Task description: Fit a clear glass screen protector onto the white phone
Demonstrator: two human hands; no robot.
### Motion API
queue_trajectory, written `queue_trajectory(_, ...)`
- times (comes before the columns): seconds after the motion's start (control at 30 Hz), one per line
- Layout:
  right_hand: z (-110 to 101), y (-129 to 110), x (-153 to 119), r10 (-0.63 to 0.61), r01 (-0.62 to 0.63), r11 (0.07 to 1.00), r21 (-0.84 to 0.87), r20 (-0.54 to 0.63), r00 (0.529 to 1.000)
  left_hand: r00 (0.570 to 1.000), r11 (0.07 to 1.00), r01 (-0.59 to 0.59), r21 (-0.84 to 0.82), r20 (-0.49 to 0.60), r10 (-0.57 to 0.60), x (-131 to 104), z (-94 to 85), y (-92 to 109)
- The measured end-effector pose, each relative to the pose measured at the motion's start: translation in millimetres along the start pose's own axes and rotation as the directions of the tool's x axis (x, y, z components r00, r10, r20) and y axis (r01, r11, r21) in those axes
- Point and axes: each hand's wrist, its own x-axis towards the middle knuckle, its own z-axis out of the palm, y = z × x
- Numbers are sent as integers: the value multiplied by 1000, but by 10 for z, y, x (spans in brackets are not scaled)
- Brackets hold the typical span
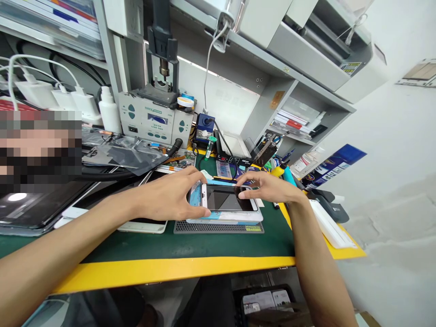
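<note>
A white-framed smartphone (225, 198) with a dark screen lies face up on a blue and white box-like block (235, 217). Beneath that block is a grey perforated mat (218, 228). My left hand (173, 194) spans the phone's left end, its thumb at the near edge and its fingers at the far edge. At the right end, my right hand (265, 186) grips the phone, the thumb resting on the glass and the forefinger by the far edge. The phone's underside is hidden.
A green work mat (204, 247) with a yellow border covers the bench. Behind stand a grey soldering station (153, 119), a blue device (205, 127) and a white bottle (109, 111). Other phones (146, 225) lie at left. A blurred-out person (37, 150) is beyond them.
</note>
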Motion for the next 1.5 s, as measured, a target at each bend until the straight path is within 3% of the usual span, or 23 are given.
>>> queue_trajectory(0.57,120,44,125,-4,11,997,75,-89,996,1000,1000,5,12,9,-5,0,-9,11)
queue_trajectory(1.5,376,-182,212,-16,-32,987,-157,-296,955,1000,1000,5,30,-2,-5,16,10,14)
